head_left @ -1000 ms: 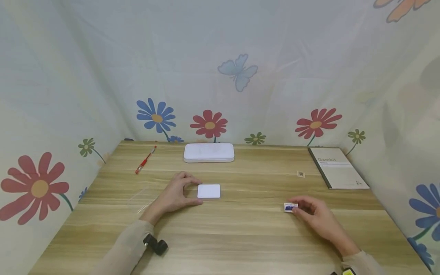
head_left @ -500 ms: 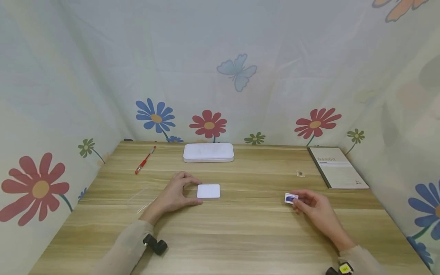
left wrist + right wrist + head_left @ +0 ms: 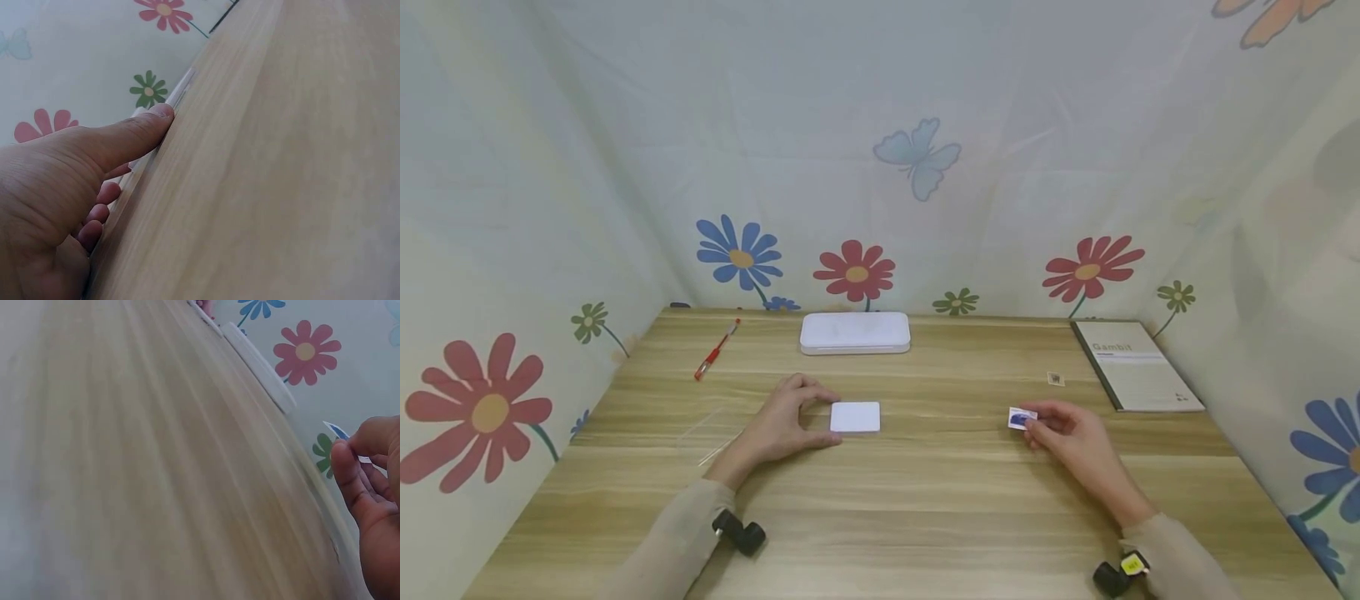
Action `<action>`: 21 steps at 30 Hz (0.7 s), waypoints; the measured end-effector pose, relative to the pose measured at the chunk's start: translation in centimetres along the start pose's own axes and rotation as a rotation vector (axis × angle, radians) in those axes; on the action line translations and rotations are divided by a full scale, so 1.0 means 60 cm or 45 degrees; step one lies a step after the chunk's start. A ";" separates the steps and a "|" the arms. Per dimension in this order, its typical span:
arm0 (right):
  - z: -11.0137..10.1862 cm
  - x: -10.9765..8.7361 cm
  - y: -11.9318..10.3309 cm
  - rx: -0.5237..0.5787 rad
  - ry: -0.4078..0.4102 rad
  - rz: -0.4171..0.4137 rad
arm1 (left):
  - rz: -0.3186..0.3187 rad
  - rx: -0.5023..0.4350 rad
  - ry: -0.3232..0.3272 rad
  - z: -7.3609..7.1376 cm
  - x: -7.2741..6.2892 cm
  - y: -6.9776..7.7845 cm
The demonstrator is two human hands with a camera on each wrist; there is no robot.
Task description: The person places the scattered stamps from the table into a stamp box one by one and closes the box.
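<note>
A small white rounded card (image 3: 855,417) lies on the wooden table, left of the middle. My left hand (image 3: 777,425) holds it by its left side, with the index finger at the far edge and the thumb at the near edge. In the left wrist view the thumb (image 3: 140,131) rests along the card's edge. Between thumb and index finger, my right hand (image 3: 1078,446) pinches a postage stamp (image 3: 1019,418) with a blue-purple picture. The right wrist view shows the stamp's corner (image 3: 336,430) sticking out past the fingertips. A second, darker stamp (image 3: 1056,379) lies flat beyond the right hand.
At the back stands a white case (image 3: 855,331). A red pen (image 3: 717,350) lies at the back left, and a notebook (image 3: 1142,367) marked Gambit at the back right. A clear sheet (image 3: 700,429) lies beside the left forearm. Flowered curtains enclose the table.
My right hand has moved away from me and a little left with the stamp, which has come up off the table area where it was. The left hand and the card have stayed still.
</note>
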State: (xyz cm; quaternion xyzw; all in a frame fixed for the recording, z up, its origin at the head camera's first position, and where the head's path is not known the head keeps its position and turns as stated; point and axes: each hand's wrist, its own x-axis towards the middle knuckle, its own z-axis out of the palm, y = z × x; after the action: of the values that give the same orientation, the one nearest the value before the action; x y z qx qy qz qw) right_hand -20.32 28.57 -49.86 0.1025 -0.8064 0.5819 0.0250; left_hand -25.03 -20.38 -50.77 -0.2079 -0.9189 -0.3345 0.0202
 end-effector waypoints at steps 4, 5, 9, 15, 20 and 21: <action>0.008 0.011 -0.006 0.039 0.003 -0.005 | -0.007 0.006 -0.002 -0.001 0.000 0.002; 0.010 0.014 -0.007 0.046 0.009 -0.003 | -0.008 0.007 -0.002 -0.001 0.000 0.002; 0.015 0.024 -0.011 0.060 0.040 0.006 | -0.008 0.008 -0.003 -0.001 0.000 0.003; 0.022 0.036 -0.016 0.069 0.056 -0.010 | -0.008 -0.003 -0.009 -0.001 0.000 0.003; 0.034 0.048 -0.022 0.134 0.051 -0.001 | -0.010 0.001 -0.012 -0.001 0.001 0.002; 0.037 0.051 -0.023 0.143 0.049 -0.002 | -0.009 -0.002 -0.011 -0.001 0.001 0.002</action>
State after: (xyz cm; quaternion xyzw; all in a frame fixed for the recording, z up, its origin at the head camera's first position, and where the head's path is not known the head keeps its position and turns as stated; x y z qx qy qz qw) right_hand -22.85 25.64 -48.79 0.0932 -0.7718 0.6280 0.0350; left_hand -25.03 -20.32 -50.64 -0.2061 -0.9195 -0.3345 0.0147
